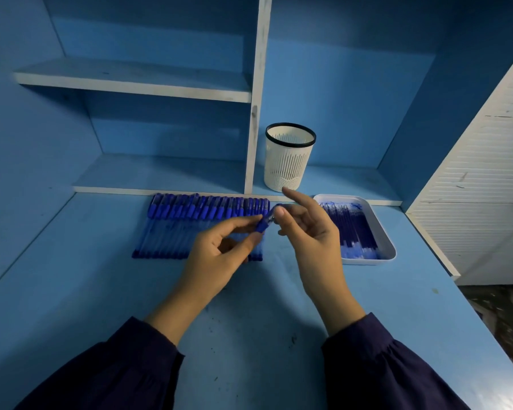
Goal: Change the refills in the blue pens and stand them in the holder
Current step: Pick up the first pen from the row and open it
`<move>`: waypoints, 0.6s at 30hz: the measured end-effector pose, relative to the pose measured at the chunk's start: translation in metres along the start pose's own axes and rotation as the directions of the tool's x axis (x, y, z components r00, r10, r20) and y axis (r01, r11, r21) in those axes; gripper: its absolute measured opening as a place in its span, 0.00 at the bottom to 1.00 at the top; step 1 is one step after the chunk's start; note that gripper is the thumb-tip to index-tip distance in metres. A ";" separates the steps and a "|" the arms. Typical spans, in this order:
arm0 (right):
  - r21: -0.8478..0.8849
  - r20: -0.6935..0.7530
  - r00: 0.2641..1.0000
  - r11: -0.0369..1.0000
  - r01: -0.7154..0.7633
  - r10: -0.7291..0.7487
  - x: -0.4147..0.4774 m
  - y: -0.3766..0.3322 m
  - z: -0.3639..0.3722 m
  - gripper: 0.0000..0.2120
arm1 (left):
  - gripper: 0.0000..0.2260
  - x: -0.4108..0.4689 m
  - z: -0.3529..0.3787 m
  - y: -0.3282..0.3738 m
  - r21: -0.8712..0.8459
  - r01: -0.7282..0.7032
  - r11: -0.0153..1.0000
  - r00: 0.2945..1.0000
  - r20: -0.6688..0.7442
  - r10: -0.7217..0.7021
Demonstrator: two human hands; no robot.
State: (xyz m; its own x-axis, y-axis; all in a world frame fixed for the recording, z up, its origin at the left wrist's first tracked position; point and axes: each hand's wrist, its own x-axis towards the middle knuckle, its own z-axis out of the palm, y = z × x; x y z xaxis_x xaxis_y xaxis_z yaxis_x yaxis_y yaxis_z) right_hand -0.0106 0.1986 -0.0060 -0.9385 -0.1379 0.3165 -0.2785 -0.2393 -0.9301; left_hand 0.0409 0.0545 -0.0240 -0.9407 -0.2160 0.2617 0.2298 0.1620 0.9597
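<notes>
One pen (263, 224) pinched between left hand (219, 253) and right hand (311, 235), index raised, seemingly to unscrew it, above the row (190, 214). Behind, holder (289, 161); at right, tray (392, 250) of refills (356, 229), both kept within reach.

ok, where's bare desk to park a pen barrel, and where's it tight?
Bare: desk left of the pen row; the near strip between the sleeves; the low shelf's left compartment. Tight: the back, where pen row, left hand and right hand on the held pen, and refill tray sit side by side before the holder.
</notes>
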 end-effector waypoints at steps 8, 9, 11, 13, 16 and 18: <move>-0.203 -0.041 0.994 0.975 0.093 -0.103 0.000 0.006 -0.003 0.03 | 0.09 -0.001 0.006 -0.002 0.019 -0.042 0.999 0.999 0.003 0.042; -0.208 -0.046 0.993 0.973 0.097 -0.108 -0.001 0.006 -0.001 0.03 | 0.10 -0.001 0.006 -0.002 0.007 -0.050 0.999 0.999 0.000 0.050; -0.213 -0.048 0.991 0.971 0.108 -0.121 -0.002 0.006 -0.001 0.05 | 0.11 0.000 0.007 -0.003 -0.009 -0.054 0.998 0.999 -0.001 0.054; -0.222 -0.043 0.989 0.966 0.129 -0.142 -0.002 0.006 -0.001 0.05 | 0.12 0.001 0.007 -0.003 -0.006 -0.064 0.998 0.998 0.005 0.064; -0.235 -0.041 0.985 0.960 0.151 -0.166 -0.003 0.007 0.000 0.05 | 0.12 0.001 0.006 -0.004 0.012 -0.060 0.998 0.998 0.000 0.060; -0.245 -0.035 0.984 0.956 0.164 -0.178 -0.004 0.008 0.000 0.05 | 0.12 0.001 0.005 -0.006 0.016 -0.061 0.998 0.998 0.006 0.061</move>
State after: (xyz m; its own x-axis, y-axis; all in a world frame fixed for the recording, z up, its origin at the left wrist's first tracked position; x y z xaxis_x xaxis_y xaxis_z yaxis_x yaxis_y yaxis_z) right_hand -0.0093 0.1972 -0.0144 -0.8806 -0.0598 0.4700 -0.4699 -0.0162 -0.8826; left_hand 0.0370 0.0580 -0.0295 -0.9264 -0.1996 0.3193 0.2830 0.1906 0.9400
